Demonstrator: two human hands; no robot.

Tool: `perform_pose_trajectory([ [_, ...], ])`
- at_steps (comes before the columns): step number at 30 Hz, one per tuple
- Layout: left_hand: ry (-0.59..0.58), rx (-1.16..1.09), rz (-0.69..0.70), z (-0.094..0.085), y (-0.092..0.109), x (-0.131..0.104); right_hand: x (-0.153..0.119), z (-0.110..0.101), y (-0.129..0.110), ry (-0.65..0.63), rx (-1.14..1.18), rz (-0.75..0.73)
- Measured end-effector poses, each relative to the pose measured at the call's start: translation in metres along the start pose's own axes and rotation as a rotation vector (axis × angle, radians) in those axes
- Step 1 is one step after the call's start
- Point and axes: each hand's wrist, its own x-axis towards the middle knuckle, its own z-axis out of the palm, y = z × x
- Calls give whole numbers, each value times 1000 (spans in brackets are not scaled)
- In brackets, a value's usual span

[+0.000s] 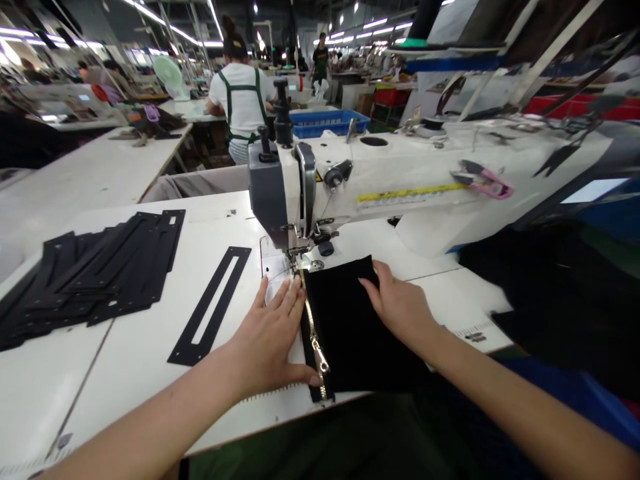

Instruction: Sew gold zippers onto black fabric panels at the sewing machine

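A black fabric piece point(360, 327) lies on the sewing machine's white table, with a gold-toothed zipper point(310, 313) along its left edge. The zipper's metal pull point(320, 357) sits toward the near end. The zipper's far end is at the needle area point(299, 257) of the white sewing machine point(400, 167). My left hand point(273, 333) lies flat with fingers stretched, fingertips and thumb touching the zipper's left side. My right hand point(400, 300) pinches the fabric's far right corner between thumb and fingers. Left of my left hand lies a black slotted frame piece point(213, 307).
A pile of similar black pieces point(110, 267) spreads over the table's left side. Pink-handled snips point(487, 180) rest on the machine arm above a yellow measuring tape point(410, 193). Behind the machine are a blue crate point(330, 123) and a seated co-worker point(240, 93). Dark cloth point(560, 300) lies at right.
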Motion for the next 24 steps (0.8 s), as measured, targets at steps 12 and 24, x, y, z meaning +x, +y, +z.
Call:
perform_pose_trajectory([
  [12, 80, -29, -10, 6, 4, 11, -48, -21, -32, -217, 267, -472],
  [24, 96, 32, -3, 8, -1, 23, -2, 3, -50, -211, 284, -498],
])
